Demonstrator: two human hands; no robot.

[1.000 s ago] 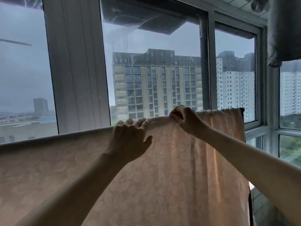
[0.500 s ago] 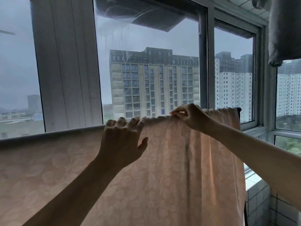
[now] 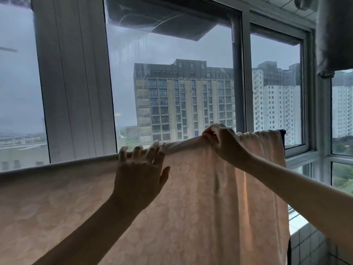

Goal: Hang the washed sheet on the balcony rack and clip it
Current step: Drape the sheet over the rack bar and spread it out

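a pale peach sheet (image 3: 191,197) with a faint leaf pattern hangs over a rail of the balcony rack (image 3: 282,131), filling the lower half of the view. the rail itself is hidden under the fabric, except for a dark end poking out at the far right. both bare arms reach up to the top fold.

the left hand (image 3: 139,169) lies flat against the sheet, fingers straight and spread, fingertips touching the fold line. the right hand (image 3: 221,142) is curled, pinching a small bunch of fabric at the top edge, further right along the rail. between the two hands the fold is pulled taut and smooth; below the right hand a few vertical creases run down.

compared with a second ago, the left hand has opened out flatter and its fingers have spread wider, while the right hand has kept its pinch in much the same spot. the head camera has also tipped slightly. this looks like smoothing and tensioning the top edge.

no clip is visible anywhere, so the sheet seems hung but not yet clipped. behind are large windows (image 3: 172,73), apartment blocks under a grey sky, and a grey cloth (image 3: 334,35) hanging at the upper right.
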